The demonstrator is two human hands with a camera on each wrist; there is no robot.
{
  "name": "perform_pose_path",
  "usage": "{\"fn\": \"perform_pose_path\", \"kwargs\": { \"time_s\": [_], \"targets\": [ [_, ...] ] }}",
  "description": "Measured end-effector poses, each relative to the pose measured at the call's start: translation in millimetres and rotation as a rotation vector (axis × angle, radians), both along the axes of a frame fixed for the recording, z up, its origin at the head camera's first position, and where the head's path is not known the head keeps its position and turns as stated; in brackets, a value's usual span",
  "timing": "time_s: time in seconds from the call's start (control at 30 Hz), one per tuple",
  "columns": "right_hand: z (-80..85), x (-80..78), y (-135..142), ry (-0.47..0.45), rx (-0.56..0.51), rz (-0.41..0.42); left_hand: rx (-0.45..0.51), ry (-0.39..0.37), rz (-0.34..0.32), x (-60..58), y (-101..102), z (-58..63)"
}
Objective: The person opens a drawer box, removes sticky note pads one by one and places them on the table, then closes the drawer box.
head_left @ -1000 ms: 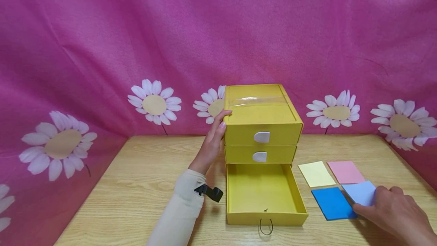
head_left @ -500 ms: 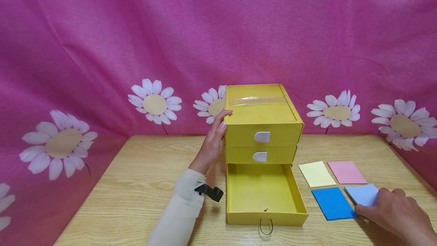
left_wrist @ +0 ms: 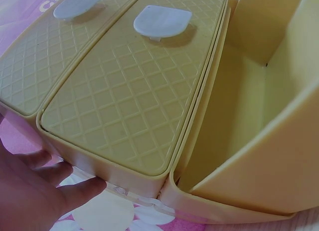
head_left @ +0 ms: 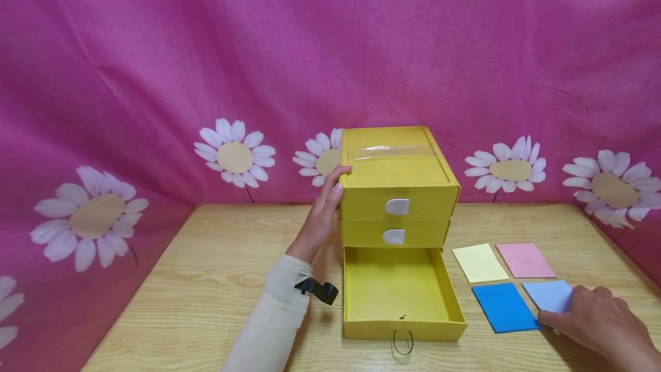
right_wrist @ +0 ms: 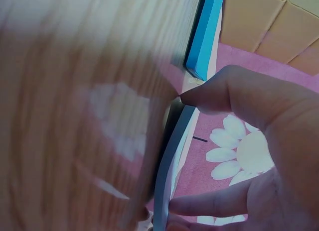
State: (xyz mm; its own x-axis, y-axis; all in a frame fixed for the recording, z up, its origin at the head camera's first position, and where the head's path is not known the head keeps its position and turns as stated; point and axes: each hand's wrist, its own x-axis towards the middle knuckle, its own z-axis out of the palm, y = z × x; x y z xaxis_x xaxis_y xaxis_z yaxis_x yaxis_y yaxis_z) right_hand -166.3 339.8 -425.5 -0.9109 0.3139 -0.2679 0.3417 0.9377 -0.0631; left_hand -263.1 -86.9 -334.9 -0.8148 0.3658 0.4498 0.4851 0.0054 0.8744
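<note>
A yellow drawer unit [head_left: 395, 205] stands on the table, its bottom drawer [head_left: 403, 329] pulled out with nothing in it. My left hand [head_left: 320, 220] rests against the unit's left side, fingertips at the top edge; the left wrist view shows the fingers extended along that side. At the right, my right hand [head_left: 601, 314] holds a light blue sticky note pad [head_left: 549, 294] by its edges, low over the wood, thumb on the near side. Beside it lie a blue sticky note pad [head_left: 505, 307], a pale yellow pad [head_left: 480, 263] and a pink pad [head_left: 525, 260].
The wooden table [head_left: 206, 286] meets a pink flowered cloth [head_left: 330, 45] behind and at the sides. A thin loop handle [head_left: 403, 343] sticks out of the open drawer's front. Two closed drawers with white tabs [head_left: 397, 207] sit above it.
My right hand has lowered the light blue pad and shifted it slightly right, so it lies flatter and apart from the pink and blue pads. The left hand has stayed put.
</note>
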Motion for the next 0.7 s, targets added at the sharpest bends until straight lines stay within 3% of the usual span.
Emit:
{"fn": "perform_pose_path", "kwargs": {
  "time_s": [0.17,0.7],
  "targets": [
    [-2.1,-2.3,4.8,-0.010,-0.025,0.023,0.003,0.004,-0.002,4.8,-0.1,4.8],
    [-4.5,-5.4,15.9,-0.016,-0.087,0.083,-0.015,-0.009,0.008,5.3,-0.3,5.6]
  ]
}}
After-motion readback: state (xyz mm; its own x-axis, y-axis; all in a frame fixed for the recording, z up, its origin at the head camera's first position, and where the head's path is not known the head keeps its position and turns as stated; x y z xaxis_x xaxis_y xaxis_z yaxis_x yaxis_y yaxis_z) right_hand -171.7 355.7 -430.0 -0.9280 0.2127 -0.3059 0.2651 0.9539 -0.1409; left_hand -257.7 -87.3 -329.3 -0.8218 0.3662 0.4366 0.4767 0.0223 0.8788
